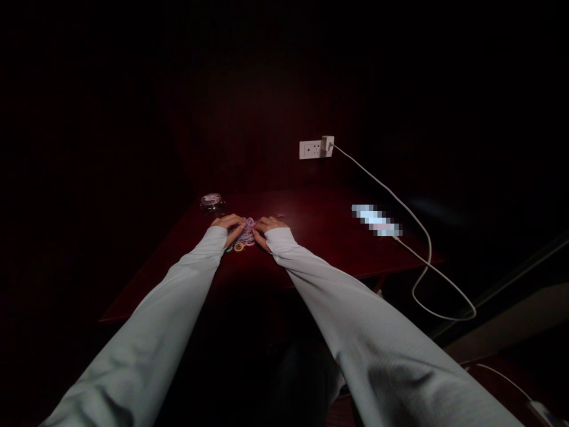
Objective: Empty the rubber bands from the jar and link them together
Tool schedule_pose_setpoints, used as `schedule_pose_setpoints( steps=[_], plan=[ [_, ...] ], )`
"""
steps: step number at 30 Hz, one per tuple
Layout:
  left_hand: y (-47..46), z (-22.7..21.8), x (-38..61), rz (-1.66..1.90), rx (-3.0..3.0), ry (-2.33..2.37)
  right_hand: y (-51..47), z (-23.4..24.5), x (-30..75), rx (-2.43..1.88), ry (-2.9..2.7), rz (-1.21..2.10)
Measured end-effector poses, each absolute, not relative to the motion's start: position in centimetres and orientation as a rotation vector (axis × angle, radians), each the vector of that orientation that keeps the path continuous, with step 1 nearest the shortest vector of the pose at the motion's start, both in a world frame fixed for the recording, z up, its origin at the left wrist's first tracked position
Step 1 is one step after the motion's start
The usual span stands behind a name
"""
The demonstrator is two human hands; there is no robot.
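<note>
A small heap of coloured bands that look like hair ties (248,242), mostly pink and purple, lies on a dark red table (311,249). From the left side, my left hand (230,225) touches the heap, its fingers curved and the thumb apart from them. My right hand (265,228) rests against the opposite side, fingers bent and spread from the thumb. A yellow hair tie (239,247) shows at the near edge, beside a bit of green. The fingertips are partly lost among the bands, so any single band between them cannot be made out.
A clear jar (212,201) with pinkish contents or lid stands behind my left hand. A small reddish piece (280,215) lies past my right hand. To the right is a blurred-out device (377,220), its white cable (413,216) running to a wall socket (310,149).
</note>
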State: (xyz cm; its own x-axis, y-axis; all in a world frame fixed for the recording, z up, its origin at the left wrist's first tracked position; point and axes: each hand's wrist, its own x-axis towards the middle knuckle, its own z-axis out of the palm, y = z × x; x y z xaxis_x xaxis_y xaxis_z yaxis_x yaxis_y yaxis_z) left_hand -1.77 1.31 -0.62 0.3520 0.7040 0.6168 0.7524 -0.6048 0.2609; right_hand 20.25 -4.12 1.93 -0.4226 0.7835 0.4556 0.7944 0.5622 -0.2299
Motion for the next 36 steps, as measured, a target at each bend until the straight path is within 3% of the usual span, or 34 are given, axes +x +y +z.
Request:
schedule_pose_setpoints(
  steps=[36],
  plan=[
    [-0.5,0.8,-1.6,-0.981,-2.652,-1.364,-4.1,1.9,20.2,-1.231,-2.322,-0.015]
  ],
)
